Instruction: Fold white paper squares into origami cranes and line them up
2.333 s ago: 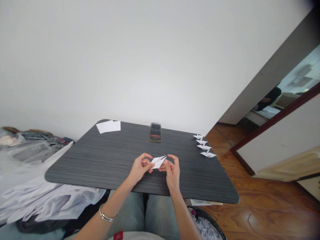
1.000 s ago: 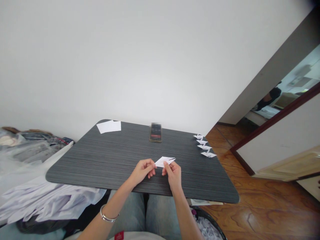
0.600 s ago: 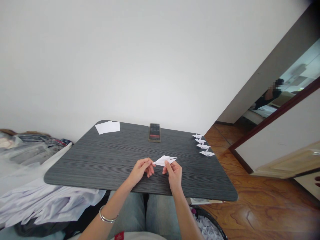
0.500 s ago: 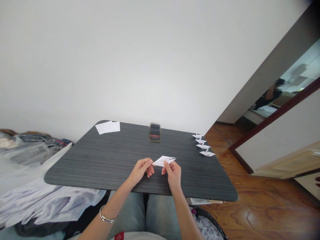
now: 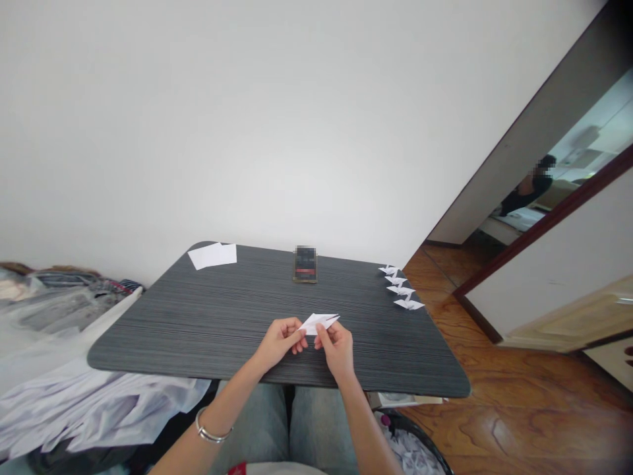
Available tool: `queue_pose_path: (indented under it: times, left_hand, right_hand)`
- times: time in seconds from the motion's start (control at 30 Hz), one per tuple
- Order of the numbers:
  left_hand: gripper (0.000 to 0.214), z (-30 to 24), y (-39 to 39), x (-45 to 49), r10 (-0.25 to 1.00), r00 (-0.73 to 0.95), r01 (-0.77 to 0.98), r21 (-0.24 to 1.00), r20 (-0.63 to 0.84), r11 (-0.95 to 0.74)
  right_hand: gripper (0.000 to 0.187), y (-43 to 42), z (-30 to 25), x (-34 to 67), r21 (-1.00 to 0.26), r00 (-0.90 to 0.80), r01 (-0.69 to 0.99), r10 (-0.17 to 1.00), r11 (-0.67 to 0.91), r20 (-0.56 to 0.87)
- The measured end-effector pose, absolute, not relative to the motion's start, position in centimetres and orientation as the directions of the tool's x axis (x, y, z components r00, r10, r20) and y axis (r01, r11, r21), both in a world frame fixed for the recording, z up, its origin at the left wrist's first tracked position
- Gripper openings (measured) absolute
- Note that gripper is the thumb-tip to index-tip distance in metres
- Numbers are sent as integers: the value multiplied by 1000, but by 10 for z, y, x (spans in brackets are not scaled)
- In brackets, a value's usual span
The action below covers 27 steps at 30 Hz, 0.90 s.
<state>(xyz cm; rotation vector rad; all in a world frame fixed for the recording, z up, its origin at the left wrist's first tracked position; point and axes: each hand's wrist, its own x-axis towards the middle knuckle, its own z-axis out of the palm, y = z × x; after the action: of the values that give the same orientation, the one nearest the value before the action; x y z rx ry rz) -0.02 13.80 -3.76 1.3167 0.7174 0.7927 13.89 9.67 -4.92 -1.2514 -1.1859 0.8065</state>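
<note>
A folded piece of white origami paper [image 5: 312, 322], kite-shaped with a split point at its right, is held just above the near part of the dark table [image 5: 198, 323]. My left hand [image 5: 281, 341] pinches its left tip between thumb and fingers. Around its right half, my right hand [image 5: 337, 344] is closed, thumb on top and fingers underneath. Several finished white paper cranes [image 5: 409, 304] stand in a row along the table's right edge.
White paper sheets [image 5: 212, 255] lie at the far left corner. A phone [image 5: 305, 265] rests at the back middle, near the wall. Clothes [image 5: 99, 402] are heaped at left; a bin of crumpled paper [image 5: 413, 452] stands below right. A person [image 5: 529, 188] appears beyond the doorway.
Both hands have shifted slightly, bringing the folded paper a little left and nearer to me. The left hand's thumb and fingers have moved further onto its left tip.
</note>
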Motion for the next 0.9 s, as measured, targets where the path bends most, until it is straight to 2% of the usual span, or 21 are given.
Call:
queue_pose_path:
  times: [0.3, 0.9]
  left_hand:
    - [30, -37, 135, 1, 807, 590, -102, 988, -33, 116]
    - [33, -38, 134, -1, 830, 555, -124, 981, -58, 152]
  right_hand:
    - [25, 95, -46, 141, -979, 301, 79, 931, 190, 205]
    - [26, 93, -46, 144, -978, 330, -27, 925, 207, 187]
